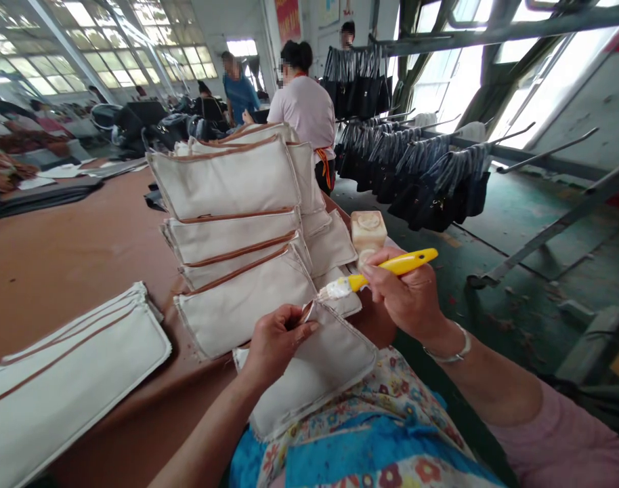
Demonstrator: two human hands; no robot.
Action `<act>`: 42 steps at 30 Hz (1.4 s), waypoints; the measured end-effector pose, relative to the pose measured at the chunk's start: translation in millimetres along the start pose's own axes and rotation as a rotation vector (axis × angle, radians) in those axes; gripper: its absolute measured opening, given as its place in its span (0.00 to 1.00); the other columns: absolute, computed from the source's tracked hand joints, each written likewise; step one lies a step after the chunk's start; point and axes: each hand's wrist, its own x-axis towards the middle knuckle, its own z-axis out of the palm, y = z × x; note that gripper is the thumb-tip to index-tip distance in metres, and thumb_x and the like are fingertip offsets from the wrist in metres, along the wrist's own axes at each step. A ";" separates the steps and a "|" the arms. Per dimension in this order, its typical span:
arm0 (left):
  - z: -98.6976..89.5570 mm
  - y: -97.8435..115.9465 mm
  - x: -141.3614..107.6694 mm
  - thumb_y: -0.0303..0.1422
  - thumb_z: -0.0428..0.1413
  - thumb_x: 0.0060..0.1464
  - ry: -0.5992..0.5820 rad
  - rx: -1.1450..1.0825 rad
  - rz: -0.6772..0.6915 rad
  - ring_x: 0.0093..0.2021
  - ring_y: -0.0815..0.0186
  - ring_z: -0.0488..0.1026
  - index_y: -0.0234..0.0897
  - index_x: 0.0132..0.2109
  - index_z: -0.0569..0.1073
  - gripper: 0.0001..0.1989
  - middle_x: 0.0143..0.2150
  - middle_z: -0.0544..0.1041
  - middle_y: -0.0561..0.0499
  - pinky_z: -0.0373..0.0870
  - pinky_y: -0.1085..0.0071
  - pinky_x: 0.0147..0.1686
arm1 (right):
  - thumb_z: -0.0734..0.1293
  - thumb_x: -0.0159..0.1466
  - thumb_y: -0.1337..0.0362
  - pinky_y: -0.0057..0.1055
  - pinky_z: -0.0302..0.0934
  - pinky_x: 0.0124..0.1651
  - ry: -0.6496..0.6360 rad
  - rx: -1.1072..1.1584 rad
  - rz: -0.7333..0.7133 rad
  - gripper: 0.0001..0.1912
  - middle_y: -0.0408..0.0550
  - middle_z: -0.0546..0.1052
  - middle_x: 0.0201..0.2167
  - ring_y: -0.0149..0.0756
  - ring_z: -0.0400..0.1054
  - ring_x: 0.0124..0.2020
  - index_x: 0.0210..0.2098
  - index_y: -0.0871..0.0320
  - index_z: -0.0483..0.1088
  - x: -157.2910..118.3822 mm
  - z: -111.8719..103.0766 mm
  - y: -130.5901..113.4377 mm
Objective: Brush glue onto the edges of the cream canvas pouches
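Note:
My left hand (279,342) pinches the top corner of a white fabric pouch (317,369), which rests against my lap at the table's edge. Between thumb and fingers a bit of brown lining shows. In my right hand (408,291) is a paintbrush (401,262) with a yellow handle. White paste coats its bristles, and their tip touches or nearly touches the pinched corner. Just beyond the right hand stands a cream-coloured square container (369,230), its lower part hidden by the fingers. Stacked white pouches (243,298) with brown edging lie right behind the held one.
More white pouches (86,366) lie at the left on the brown table (86,251). Dark bags (431,190) hang on a metal rack at the right, above the green floor. A person (304,108) in a light top stands beyond the stack, with others further back.

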 end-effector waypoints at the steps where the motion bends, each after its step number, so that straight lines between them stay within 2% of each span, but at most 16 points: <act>1: 0.3 -1.7 1.0 0.41 0.67 0.43 -0.006 0.012 0.006 0.27 0.71 0.66 0.34 0.34 0.77 0.15 0.27 0.74 0.55 0.61 0.77 0.26 | 0.66 0.68 0.63 0.27 0.57 0.25 -0.039 -0.015 0.003 0.08 0.36 0.67 0.17 0.29 0.61 0.18 0.32 0.56 0.71 -3.0 0.7 -0.3; 3: 1.2 -6.3 1.5 0.40 0.66 0.46 0.012 0.072 0.061 0.27 0.71 0.66 0.35 0.34 0.76 0.13 0.26 0.73 0.55 0.61 0.77 0.26 | 0.67 0.68 0.63 0.28 0.58 0.27 -0.087 -0.060 0.001 0.08 0.37 0.67 0.17 0.29 0.62 0.19 0.32 0.57 0.72 -7.0 3.3 2.1; 5: 1.7 -12.5 -0.3 0.38 0.64 0.49 0.057 0.190 0.179 0.26 0.71 0.65 0.35 0.33 0.75 0.11 0.26 0.72 0.56 0.61 0.77 0.26 | 0.67 0.68 0.63 0.28 0.59 0.27 -0.030 -0.054 0.006 0.07 0.37 0.68 0.17 0.30 0.63 0.19 0.33 0.57 0.72 -5.7 3.8 7.2; 8: 1.3 -20.3 -5.2 0.34 0.62 0.55 0.129 0.439 0.461 0.28 0.71 0.67 0.36 0.35 0.73 0.06 0.27 0.72 0.55 0.62 0.77 0.28 | 0.67 0.67 0.62 0.27 0.57 0.24 0.106 0.045 0.043 0.07 0.36 0.68 0.16 0.28 0.61 0.17 0.34 0.57 0.71 4.1 -2.7 12.8; 10: 1.3 -21.6 -7.8 0.31 0.60 0.58 0.146 0.577 0.671 0.29 0.71 0.68 0.37 0.36 0.72 0.04 0.29 0.73 0.54 0.63 0.76 0.29 | 0.68 0.66 0.62 0.26 0.56 0.23 0.113 0.111 0.062 0.06 0.35 0.66 0.15 0.27 0.59 0.16 0.34 0.57 0.71 10.7 -7.4 12.2; 12: 2.3 -19.9 -8.9 0.29 0.59 0.59 0.147 0.665 0.836 0.29 0.70 0.70 0.37 0.37 0.72 0.03 0.30 0.73 0.53 0.64 0.76 0.30 | 0.68 0.66 0.62 0.25 0.55 0.22 0.042 0.161 0.085 0.06 0.35 0.66 0.15 0.27 0.59 0.16 0.33 0.58 0.71 13.9 -9.0 9.2; 15: 4.7 -17.3 -9.0 0.27 0.58 0.60 0.155 0.739 0.958 0.30 0.68 0.71 0.37 0.38 0.71 0.03 0.30 0.73 0.52 0.66 0.75 0.30 | 0.68 0.65 0.62 0.25 0.54 0.22 -0.172 0.197 0.164 0.08 0.36 0.66 0.15 0.27 0.58 0.16 0.31 0.59 0.71 13.9 -9.7 4.4; 17: 5.8 -18.2 -9.4 0.25 0.57 0.59 0.174 0.759 0.993 0.31 0.67 0.72 0.37 0.39 0.69 0.04 0.30 0.73 0.52 0.68 0.74 0.31 | 0.68 0.64 0.63 0.25 0.52 0.22 -0.347 0.195 0.202 0.08 0.36 0.66 0.15 0.26 0.56 0.16 0.30 0.59 0.71 14.6 -14.5 1.2; 19: 6.5 -20.9 -10.3 0.22 0.57 0.58 0.176 0.767 1.033 0.32 0.67 0.73 0.37 0.39 0.68 0.06 0.32 0.74 0.51 0.69 0.73 0.33 | 0.68 0.62 0.66 0.25 0.50 0.21 -0.450 0.181 0.207 0.07 0.36 0.65 0.16 0.25 0.55 0.16 0.28 0.60 0.71 17.9 -23.5 -3.5; 22: 7.4 -24.0 -11.9 0.22 0.58 0.58 0.142 0.759 1.110 0.34 0.66 0.74 0.37 0.39 0.66 0.08 0.34 0.76 0.49 0.72 0.72 0.35 | 0.68 0.60 0.66 0.25 0.46 0.19 -0.391 0.198 0.217 0.07 0.35 0.63 0.14 0.24 0.53 0.15 0.26 0.59 0.70 24.6 -34.3 -12.8; 25: 9.1 -23.1 -13.1 0.22 0.59 0.58 0.127 0.706 1.160 0.35 0.67 0.75 0.37 0.41 0.66 0.09 0.36 0.77 0.48 0.73 0.72 0.35 | 0.68 0.61 0.66 0.25 0.45 0.18 -0.306 0.227 0.195 0.07 0.35 0.62 0.14 0.25 0.53 0.15 0.27 0.59 0.70 25.8 -29.4 -17.6; 30: 11.4 -24.8 -15.9 0.21 0.59 0.57 0.129 0.626 1.132 0.34 0.68 0.75 0.39 0.39 0.65 0.11 0.35 0.79 0.49 0.73 0.74 0.34 | 0.68 0.63 0.67 0.25 0.50 0.23 -0.496 0.215 0.139 0.07 0.36 0.65 0.17 0.25 0.55 0.19 0.28 0.59 0.70 17.7 -7.4 -10.7; 35: 10.5 -36.7 -18.6 0.23 0.60 0.57 0.132 0.625 1.065 0.35 0.69 0.77 0.39 0.36 0.64 0.11 0.36 0.80 0.49 0.74 0.74 0.33 | 0.67 0.62 0.67 0.25 0.54 0.26 -0.678 0.178 0.121 0.07 0.40 0.69 0.21 0.28 0.60 0.23 0.27 0.60 0.71 22.2 -19.9 -11.6; 37: 10.7 -41.2 -17.7 0.24 0.61 0.57 0.120 0.610 1.081 0.35 0.69 0.78 0.39 0.38 0.64 0.12 0.37 0.80 0.49 0.73 0.75 0.33 | 0.68 0.61 0.68 0.25 0.53 0.25 -0.658 0.173 0.120 0.06 0.39 0.69 0.21 0.27 0.60 0.22 0.27 0.60 0.71 26.5 -29.0 -16.3; 39: 11.7 -44.4 -15.9 0.26 0.63 0.56 0.111 0.606 1.082 0.35 0.70 0.78 0.39 0.38 0.64 0.13 0.37 0.80 0.49 0.73 0.76 0.32 | 0.68 0.61 0.67 0.25 0.50 0.22 -0.557 0.179 0.141 0.07 0.38 0.66 0.20 0.26 0.56 0.20 0.27 0.59 0.71 28.2 -32.6 -20.6; 42: 13.1 -47.9 -13.4 0.28 0.64 0.56 0.125 0.602 1.028 0.34 0.70 0.78 0.39 0.37 0.64 0.13 0.36 0.80 0.51 0.72 0.76 0.31 | 0.68 0.63 0.62 0.25 0.47 0.20 -0.453 0.187 0.181 0.08 0.37 0.64 0.17 0.26 0.53 0.17 0.28 0.58 0.71 23.8 -26.5 -20.2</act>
